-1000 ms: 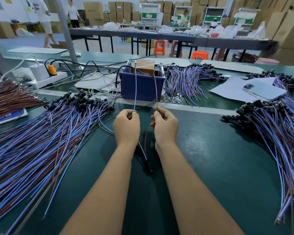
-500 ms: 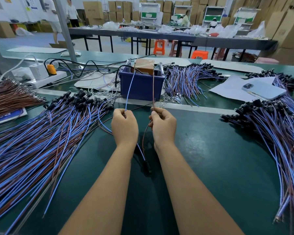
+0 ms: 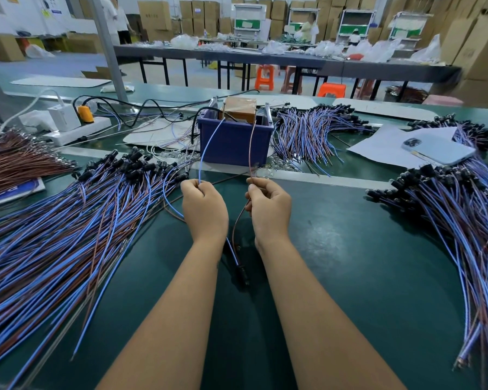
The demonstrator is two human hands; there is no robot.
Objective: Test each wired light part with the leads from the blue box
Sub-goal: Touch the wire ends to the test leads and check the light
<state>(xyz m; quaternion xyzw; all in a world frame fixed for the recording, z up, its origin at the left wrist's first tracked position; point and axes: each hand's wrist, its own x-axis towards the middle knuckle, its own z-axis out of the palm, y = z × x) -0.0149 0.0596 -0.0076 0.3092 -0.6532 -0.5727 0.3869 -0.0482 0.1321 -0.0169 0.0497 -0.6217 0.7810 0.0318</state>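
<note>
Both hands are up over the green table (image 3: 364,263), side by side and just apart. The left hand (image 3: 204,211) has its fingers curled round a blue lead (image 3: 206,147), pinching it at the fingertips — that lead climbs in a curve to the blue box (image 3: 234,144) just behind. The right hand (image 3: 269,209) pinches a brown lead (image 3: 251,144) between thumb and forefinger, and this one also runs up to the box. Below the hands, one wired light part (image 3: 241,273) lies on the table between the forearms, its black head toward the person; its blue and brown wires run up under the palms, though where the bare ends meet the leads is hidden by the fingers. A big pile of wired parts (image 3: 68,220) fans out to the left, another pile (image 3: 462,209) to the right. A phone (image 3: 437,149) rests on white paper (image 3: 378,147) at the far right. No writing on the box or the cartons is sharp enough to read.
</note>
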